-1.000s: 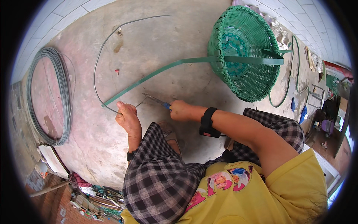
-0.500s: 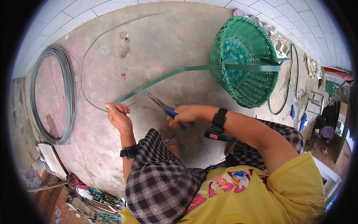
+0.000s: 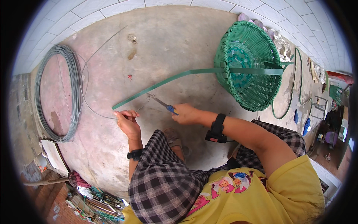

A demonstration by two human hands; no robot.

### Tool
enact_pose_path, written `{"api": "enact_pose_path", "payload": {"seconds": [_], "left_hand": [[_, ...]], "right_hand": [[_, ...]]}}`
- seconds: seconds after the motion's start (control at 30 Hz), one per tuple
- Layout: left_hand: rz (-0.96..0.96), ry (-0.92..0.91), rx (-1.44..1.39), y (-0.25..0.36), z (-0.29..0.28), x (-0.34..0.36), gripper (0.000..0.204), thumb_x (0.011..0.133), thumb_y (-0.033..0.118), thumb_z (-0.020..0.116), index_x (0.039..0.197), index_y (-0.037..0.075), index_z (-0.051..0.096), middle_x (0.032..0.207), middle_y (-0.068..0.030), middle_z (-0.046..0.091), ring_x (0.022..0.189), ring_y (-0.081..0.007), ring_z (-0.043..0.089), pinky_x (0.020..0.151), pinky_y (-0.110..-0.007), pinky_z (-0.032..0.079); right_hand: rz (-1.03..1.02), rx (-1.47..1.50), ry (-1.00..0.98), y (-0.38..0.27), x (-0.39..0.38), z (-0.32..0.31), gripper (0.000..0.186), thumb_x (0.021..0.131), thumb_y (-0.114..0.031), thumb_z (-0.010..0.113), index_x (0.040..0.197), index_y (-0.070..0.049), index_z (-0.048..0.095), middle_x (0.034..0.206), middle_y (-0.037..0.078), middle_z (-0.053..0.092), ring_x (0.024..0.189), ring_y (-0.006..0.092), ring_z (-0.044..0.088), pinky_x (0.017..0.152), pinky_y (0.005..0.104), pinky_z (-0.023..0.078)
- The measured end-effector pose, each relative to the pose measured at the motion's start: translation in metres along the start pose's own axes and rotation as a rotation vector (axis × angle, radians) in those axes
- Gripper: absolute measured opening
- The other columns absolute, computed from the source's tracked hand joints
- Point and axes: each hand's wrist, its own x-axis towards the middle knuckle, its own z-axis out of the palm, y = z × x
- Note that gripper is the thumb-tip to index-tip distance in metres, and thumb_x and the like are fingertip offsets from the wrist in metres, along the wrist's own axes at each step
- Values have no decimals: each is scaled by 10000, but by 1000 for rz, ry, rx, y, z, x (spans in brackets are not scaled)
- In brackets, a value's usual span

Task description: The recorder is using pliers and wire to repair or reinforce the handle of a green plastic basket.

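My left hand point(image 3: 128, 123) pinches a thin grey wire point(image 3: 93, 109), whose short end sticks out past the fingers and curves up toward the pliers. Closed around blue-handled pliers point(image 3: 163, 104) is my right hand point(image 3: 186, 114). The jaws are at the wire's end; whether they grip it cannot be made out. A flat green strip point(image 3: 160, 83) runs from just above my left fingers up to a green woven basket point(image 3: 220, 56), which lies tipped with its opening toward the right. Another part of the strip crosses that opening.
A large coil of grey wire point(image 3: 76, 95) lies at the left. Green strip loops point(image 3: 273, 108) and a metal frame point(image 3: 320, 106) are at the right. A white tiled wall point(image 3: 167, 3) borders the far side. Boards and scraps point(image 3: 100, 203) lie at lower left.
The pliers have come up to the wire's short end. The green strip's end now shows free above my left fingers. The wire's far loose end has swung left.
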Motion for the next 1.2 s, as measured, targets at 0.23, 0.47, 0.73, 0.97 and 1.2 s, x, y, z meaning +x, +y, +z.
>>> {"api": "enact_pose_path", "payload": {"seconds": [0.23, 0.47, 0.73, 0.97, 1.2], "left_hand": [[21, 11, 62, -10, -11, -17, 536, 974, 445, 340, 674, 19, 463, 597, -90, 469, 615, -216, 526, 641, -330, 461], [70, -66, 191, -11, -22, -15, 525, 971, 414, 378, 640, 17, 470, 588, -79, 480, 588, -181, 497, 565, -280, 399], [171, -88, 260, 28, -16, 3, 528, 980, 417, 355, 592, 59, 378, 503, -37, 369, 462, -142, 342, 456, -275, 268], [107, -358, 160, 84, -19, -9, 506, 999, 322, 352, 554, 83, 336, 481, -15, 306, 412, -119, 277, 403, -270, 210], [45, -695, 300, 152, 3, -50, 521, 993, 320, 370, 546, 52, 377, 476, -33, 347, 413, -136, 302, 412, -279, 229]], "right_hand": [[52, -140, 12, -26, 11, 10, 296, 794, -259, 592, 873, 25, 573, 805, 261, 618, 806, 433, 594, 725, 478, 468], [188, -189, 10, -11, 6, 15, 303, 793, -251, 583, 888, 36, 569, 810, 265, 617, 801, 441, 589, 732, 493, 465], [26, -131, 64, 23, -15, 1, 220, 782, -178, 544, 882, 16, 571, 838, 268, 612, 833, 461, 569, 727, 493, 461], [-230, 580, 498, -30, 3, -69, 187, 870, -200, 555, 943, -33, 515, 727, 118, 526, 624, 192, 500, 605, 330, 437], [-412, 262, 833, -68, 18, -149, 231, 869, -116, 530, 1093, -64, 515, 803, 37, 554, 745, 133, 550, 671, 293, 447]]}}
